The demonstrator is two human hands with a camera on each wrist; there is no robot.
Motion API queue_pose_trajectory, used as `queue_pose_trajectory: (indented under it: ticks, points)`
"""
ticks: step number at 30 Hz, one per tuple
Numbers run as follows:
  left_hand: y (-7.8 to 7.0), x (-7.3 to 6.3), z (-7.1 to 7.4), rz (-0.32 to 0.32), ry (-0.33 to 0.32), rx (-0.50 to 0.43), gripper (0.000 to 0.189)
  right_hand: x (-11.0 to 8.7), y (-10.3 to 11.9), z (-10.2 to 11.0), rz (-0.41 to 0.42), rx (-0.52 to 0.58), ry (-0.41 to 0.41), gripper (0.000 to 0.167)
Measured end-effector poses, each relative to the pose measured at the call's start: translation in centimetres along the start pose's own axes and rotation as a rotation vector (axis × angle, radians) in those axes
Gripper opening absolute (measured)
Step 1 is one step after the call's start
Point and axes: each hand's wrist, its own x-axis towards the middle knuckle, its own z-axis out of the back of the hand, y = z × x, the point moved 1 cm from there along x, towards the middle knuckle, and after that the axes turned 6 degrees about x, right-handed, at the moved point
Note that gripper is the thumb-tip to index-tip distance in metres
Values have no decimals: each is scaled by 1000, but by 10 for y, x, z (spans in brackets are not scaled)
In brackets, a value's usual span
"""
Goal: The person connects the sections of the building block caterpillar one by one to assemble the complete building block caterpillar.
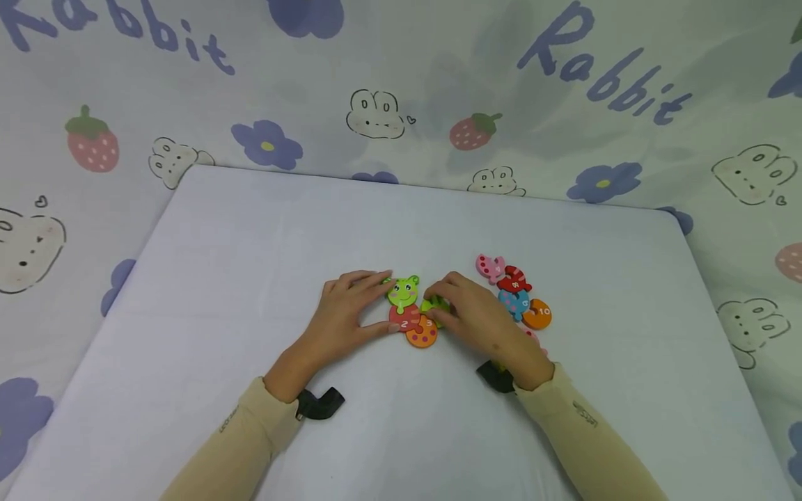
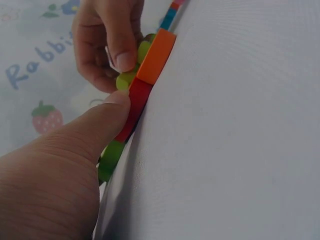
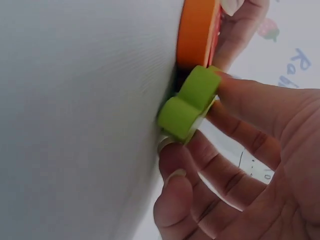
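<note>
A puzzle caterpillar lies on the white table: a green smiling head [image 1: 403,291], a red piece marked 2 [image 1: 404,318] and an orange piece marked 3 [image 1: 422,332], linked together. My left hand [image 1: 344,306] rests at its left side, fingertips by the head's ear and the extended thumb [image 2: 117,105] against the red piece. With thumb and fingers, my right hand [image 1: 476,316] pinches a green puzzle piece [image 3: 192,97] right beside the orange one. The fingers partly cover this green piece in the head view.
Right of my right hand lie more puzzle pieces: pink [image 1: 489,267], red [image 1: 514,279], blue [image 1: 514,303] and orange marked 10 [image 1: 537,314]. Another pink piece [image 1: 532,337] is partly hidden by the right wrist. A patterned cloth [image 1: 426,90] hangs behind the table.
</note>
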Motion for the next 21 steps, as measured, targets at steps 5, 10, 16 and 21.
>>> queue_pose_trajectory:
  ticks: [5,10,16,21]
  points:
    - [0,0,0,-9,-4,-1,78,1,0,2,-13,13,46,37]
    - [-1,0,-1,-11,-6,-7,78,-3,-8,8,2,32,166,59]
    - [-1,0,-1,-1,3,6,78,-5,-14,13,26,71,202,61]
    - [-1,0,-1,0,2,1,78,-5,-15,14,51,87,180,55]
